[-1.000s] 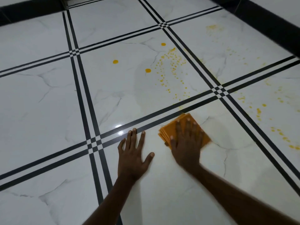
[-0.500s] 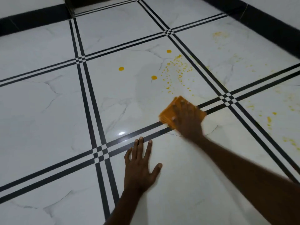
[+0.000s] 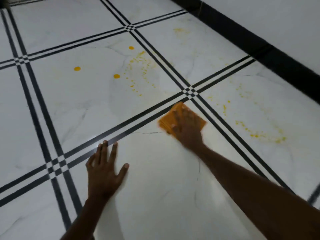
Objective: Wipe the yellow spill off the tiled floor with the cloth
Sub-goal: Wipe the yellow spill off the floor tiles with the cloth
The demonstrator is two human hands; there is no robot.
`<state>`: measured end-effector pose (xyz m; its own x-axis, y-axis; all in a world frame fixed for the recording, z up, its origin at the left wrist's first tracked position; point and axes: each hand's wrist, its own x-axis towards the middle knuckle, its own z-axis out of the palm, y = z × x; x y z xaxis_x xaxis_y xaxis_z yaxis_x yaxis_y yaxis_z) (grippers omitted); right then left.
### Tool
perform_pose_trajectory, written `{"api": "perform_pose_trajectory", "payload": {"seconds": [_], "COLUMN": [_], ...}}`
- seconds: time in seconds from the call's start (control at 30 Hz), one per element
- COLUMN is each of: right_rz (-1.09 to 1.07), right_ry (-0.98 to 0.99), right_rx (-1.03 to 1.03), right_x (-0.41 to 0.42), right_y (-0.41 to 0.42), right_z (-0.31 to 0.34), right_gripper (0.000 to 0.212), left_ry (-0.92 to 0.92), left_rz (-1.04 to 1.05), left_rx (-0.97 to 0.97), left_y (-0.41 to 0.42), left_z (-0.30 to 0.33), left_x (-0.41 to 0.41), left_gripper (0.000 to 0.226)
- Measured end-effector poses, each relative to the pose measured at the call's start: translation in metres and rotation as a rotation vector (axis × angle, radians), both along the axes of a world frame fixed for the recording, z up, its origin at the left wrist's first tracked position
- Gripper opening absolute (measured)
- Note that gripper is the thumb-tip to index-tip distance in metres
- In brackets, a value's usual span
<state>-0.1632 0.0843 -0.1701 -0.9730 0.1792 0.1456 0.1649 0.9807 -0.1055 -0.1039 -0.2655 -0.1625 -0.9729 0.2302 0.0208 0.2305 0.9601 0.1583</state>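
lying under right hand [image 3: 187, 129] (flat): cloth [image 3: 167, 121]

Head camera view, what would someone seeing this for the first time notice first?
Probably the folded orange cloth under the right hand, pressed flat on the white tiled floor just below a crossing of black lines. Next, the yellow spill: three round drops and fine specks on the tile beyond, and more splatter to the right. The left hand rests flat nearby.
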Motion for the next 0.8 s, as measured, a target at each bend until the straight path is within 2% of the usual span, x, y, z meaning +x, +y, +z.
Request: {"api": "perform_pose_trajectory", "payload": {"seconds": [0.1,0.17,0.2,0.23,0.3,0.37,0.4,0.43,0.5,0.6,0.7,0.8], "right_rz": [-0.361,-0.574,-0.599,-0.559,-0.295,0.029,0.124,0.124,-0.096,-0.365,-0.256,-0.111], "right_ry": [0.063,0.087,0.043,0.03,-0.004,-0.06,-0.079,-0.087,-0.036,-0.039,-0.125,-0.142], "right_rx": [-0.12,-0.139,-0.146,-0.142,-0.142,-0.086,-0.031,0.006,-0.011,-0.069,-0.069,-0.129], "right_x": [0.052,0.104,0.13,0.152,0.166,0.126,0.093,0.062,0.025,0.066,0.161,0.152], "right_y": [0.046,0.015,-0.014,-0.042,-0.064,-0.024,0.003,0.031,0.077,0.06,-0.009,-0.008], "right_z": [0.008,0.012,0.013,0.012,0.008,0.007,0.006,0.004,0.007,0.013,0.021,0.02], "right_gripper": [0.066,0.068,0.069,0.071,0.073,0.071,0.069,0.067,0.068,0.069,0.072,0.072], "left_ry": [-0.011,0.007,0.023,0.023,-0.013,-0.052,-0.049,-0.039,-0.031,-0.146,-0.291,-0.322], "left_rz": [0.086,0.042,-0.025,-0.082,-0.116,-0.121,-0.13,-0.149,-0.163,-0.152,-0.192,-0.191], "left_rx": [0.058,0.144,0.173,0.185,0.151,0.061,0.02,0.005,0.012,0.007,-0.05,-0.062], "left_y": [0.023,0.071,0.099,0.127,0.16,0.163,0.158,0.155,0.152,0.154,0.154,0.156], "left_z": [0.005,0.009,0.012,0.015,0.016,0.008,0.002,-0.003,-0.006,-0.001,0.011,0.013], "left_x": [-0.007,-0.022,-0.031,-0.042,-0.071,-0.089,-0.095,-0.095,-0.095,-0.101,-0.11,-0.114], "left_gripper": [0.083,0.077,0.074,0.072,0.07,0.072,0.073,0.073,0.073,0.079,0.095,0.098]}}
